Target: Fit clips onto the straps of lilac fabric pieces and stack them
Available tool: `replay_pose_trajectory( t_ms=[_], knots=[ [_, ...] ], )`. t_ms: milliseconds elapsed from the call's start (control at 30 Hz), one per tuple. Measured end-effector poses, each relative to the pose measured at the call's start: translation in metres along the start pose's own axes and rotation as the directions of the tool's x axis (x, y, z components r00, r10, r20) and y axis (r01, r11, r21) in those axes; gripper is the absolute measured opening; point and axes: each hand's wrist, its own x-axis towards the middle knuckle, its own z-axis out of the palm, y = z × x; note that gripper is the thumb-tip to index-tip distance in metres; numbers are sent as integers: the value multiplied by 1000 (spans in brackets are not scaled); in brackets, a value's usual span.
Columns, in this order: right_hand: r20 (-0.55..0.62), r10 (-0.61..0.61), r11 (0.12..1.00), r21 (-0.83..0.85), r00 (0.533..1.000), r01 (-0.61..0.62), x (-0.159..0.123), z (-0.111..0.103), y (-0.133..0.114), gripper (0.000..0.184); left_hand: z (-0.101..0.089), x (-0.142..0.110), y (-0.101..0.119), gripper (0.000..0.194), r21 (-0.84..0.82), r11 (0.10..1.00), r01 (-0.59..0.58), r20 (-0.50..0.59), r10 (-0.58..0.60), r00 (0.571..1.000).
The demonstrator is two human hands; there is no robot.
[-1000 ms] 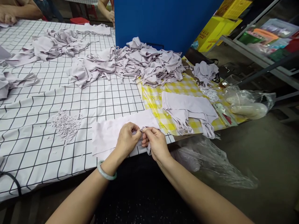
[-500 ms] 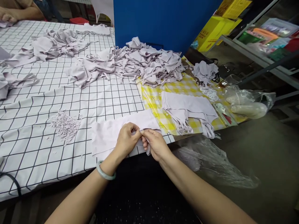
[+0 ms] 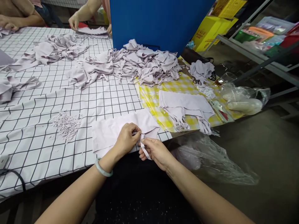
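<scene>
A pale lilac fabric piece (image 3: pixel 112 130) lies flat at the table's front edge, beneath my hands. My left hand (image 3: pixel 128 137), a bangle on its wrist, pinches the upper end of a narrow fabric strap (image 3: pixel 146 152) by the piece's front edge. Lower down, my right hand (image 3: pixel 155 151) grips the same strap between thumb and fingers, and its loose end curves below. A small fitting seems to sit on the strap between my hands, too small to make out. To the right, a neat stack of strapped lilac pieces (image 3: pixel 187 102) rests on yellow checked cloth.
A heap of crumpled lilac garments (image 3: pixel 149 63) lies farther back, before a blue panel (image 3: pixel 149 21). Small fabric scraps (image 3: pixel 66 126) are piled at left. A plastic bag (image 3: pixel 210 158) hangs off the right edge. Across the table, a co-worker's hand (image 3: pixel 74 21) touches stacked fabric.
My right hand has moved slightly down and away from the left, so more of the strap shows between them. A co-worker's arms have come into view at the far side.
</scene>
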Motion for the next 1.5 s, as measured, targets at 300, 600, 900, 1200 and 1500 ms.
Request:
replay_pose_trajectory(
  t_ms=[300, 600, 900, 1200, 1500],
  knots=[
    [0, -792, 315, -857, 610, 409, -9, -40, -30, 36, -45, -3, -32, 37, 395, 886, -244, 126, 211, 969],
    [251, -555, -141, -968, 793, 208, 68, -64, -31, 64, -56, -19, -53, 61, 441, 880, -175, 232, 77, 970],
    [462, -232, 771, -450, 856, 452, -9, 20, 84, 36, -95, -92, -27, 25, 70, 988, -140, -103, 147, 984],
    [528, -306, 636, -506, 792, 583, -19, 45, 73, 35, -75, -139, -39, 49, 82, 976, -203, 0, 203, 979],
    [375, -551, 450, -619, 746, 643, -63, 6, 69, 31, -64, -133, -28, 38, 235, 942, -239, -16, 250, 968]
  ],
)
